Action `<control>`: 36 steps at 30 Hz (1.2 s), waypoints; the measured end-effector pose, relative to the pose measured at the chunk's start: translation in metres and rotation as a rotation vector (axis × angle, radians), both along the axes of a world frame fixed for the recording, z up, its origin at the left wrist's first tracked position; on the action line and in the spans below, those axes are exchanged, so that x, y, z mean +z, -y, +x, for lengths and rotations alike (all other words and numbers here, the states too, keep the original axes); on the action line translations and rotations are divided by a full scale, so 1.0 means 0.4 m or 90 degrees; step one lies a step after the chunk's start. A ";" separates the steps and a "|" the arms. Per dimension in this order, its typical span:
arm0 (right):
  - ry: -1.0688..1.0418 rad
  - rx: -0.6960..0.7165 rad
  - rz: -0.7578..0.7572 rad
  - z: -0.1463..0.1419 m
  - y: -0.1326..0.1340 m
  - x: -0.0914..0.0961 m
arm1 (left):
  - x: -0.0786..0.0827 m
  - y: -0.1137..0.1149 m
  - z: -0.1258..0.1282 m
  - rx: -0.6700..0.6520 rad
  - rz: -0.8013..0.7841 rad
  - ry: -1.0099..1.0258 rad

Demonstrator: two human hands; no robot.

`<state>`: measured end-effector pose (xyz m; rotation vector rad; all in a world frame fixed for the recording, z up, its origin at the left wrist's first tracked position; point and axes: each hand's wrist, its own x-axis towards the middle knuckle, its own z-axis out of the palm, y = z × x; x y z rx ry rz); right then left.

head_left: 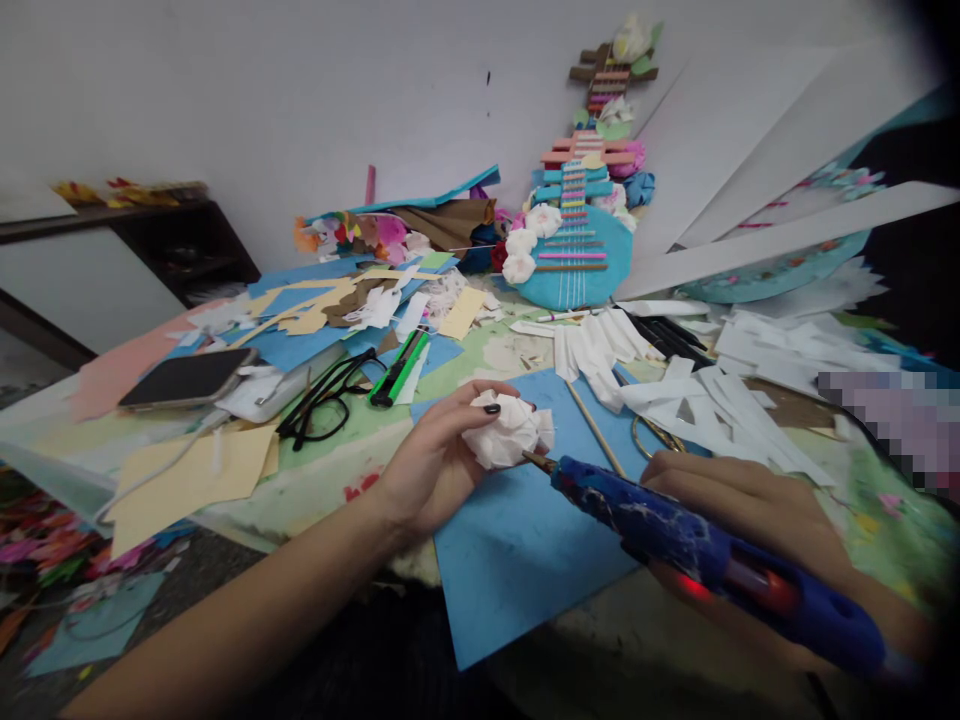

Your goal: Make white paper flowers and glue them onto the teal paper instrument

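Note:
My left hand (442, 450) is closed round a white paper flower (504, 432), its thumb pressed on the near petals. In my right hand (757, 520) is a blue hot glue gun (660, 520), a red light glowing on its body. The nozzle points left, and its tip touches or almost touches the flower's lower right side; I cannot tell which. Beneath both lies a blue paper sheet (525, 580). A thin wooden stick (596, 428) rests on that sheet, and golden scissors handles (649, 436) show just beyond the glue gun.
Black glasses (324, 410), a green utility knife (400, 367) and a phone (187, 380) lie left. White paper strips (731, 415) and black pens (664, 335) are at right. Behind, a turquoise paper guitar (585, 260) with white flowers leans on the wall. Paper scraps (352, 300) cover the back left.

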<state>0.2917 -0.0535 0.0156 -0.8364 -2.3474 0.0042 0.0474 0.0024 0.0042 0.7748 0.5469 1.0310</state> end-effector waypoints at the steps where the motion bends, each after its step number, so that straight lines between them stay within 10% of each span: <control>1: 0.002 0.012 0.003 0.000 0.001 -0.001 | -0.001 -0.001 0.000 0.003 0.000 -0.008; 21: -0.095 -0.313 0.052 -0.066 0.007 0.021 | -0.010 0.024 0.023 -0.032 -0.018 -0.086; 36: -0.111 -0.148 0.020 -0.033 -0.018 -0.041 | -0.020 0.067 0.068 -0.109 -0.035 -0.014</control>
